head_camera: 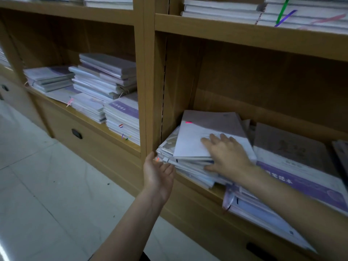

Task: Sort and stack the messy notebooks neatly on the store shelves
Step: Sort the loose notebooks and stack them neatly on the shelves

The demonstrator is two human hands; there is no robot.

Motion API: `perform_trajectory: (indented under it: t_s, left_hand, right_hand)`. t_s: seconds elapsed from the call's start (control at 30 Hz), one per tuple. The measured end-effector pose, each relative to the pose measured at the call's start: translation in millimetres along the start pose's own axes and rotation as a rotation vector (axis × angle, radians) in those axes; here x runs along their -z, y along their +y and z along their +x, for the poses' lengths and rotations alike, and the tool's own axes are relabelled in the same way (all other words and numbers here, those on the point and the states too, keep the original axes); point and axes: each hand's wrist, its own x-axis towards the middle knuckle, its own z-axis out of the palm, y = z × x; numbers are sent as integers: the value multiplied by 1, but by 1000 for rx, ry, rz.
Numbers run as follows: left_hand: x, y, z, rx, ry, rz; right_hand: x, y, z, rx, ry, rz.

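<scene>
Right hand [227,157]: flat and spread, palm pressed on the top cover of the messy notebook stack [195,153]; nothing clenched, thumb laid against the near edges. Left hand [160,170]: grip released, palm cupped against the stack's near-left corner, fingers partly hidden behind that corner.

The stack is located at the left end of the right bay's lower shelf [214,191], beside the upright divider [150,91], overhanging the near lip, skewed and fanned.

Handling, as judged: thin soft-cover books, glossy or film-wrapped, so slippage between layers is likely. Each is light and floppy; the whole pile is moderately heavy. It is best taken from both sides low down, or from beneath, not by the top cover alone. Edges should be squared before lifting.

Contents by bay:
- Right bay, lower shelf: a wide purple-banded notebook pile [301,183] just right of the stack, also overhanging, with more behind it.
- Left bay [82,117]: several white-and-purple piles, unevenly stacked.
- Upper shelf [244,32]: white stacks, ribbon markers showing.
</scene>
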Motion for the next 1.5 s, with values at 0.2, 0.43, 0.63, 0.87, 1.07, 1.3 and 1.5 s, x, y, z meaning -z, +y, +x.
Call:
perform_trajectory:
  t_s: [0.2, 0.43, 0.63, 0.87, 1.07, 1.3, 1.5]
  left_hand:
    - [-5, 6, 4, -163, -32, -83]
    - [0, 30, 23, -183, -12, 138]
    - [14, 23, 22, -212, -12, 222]
    - [11, 23, 27, -203, 5, 308]
    - [4, 15, 16, -221, -9, 347]
    - [7, 6, 7, -150, -64, 245]
    - [9, 6, 12, -172, -49, 410]
  right_hand:
    - [54, 32, 11, 42, 163, 87]
    - [60, 37, 16, 59, 202, 60]
    - [51, 37, 18, -15, 210, 138]
    - [68, 36, 26, -58, 304, 168]
    - [7, 9, 8, -13, 41, -35]
    - [4, 11, 11, -14, 13, -47]
    - [6, 39, -1, -266, -293, 378]
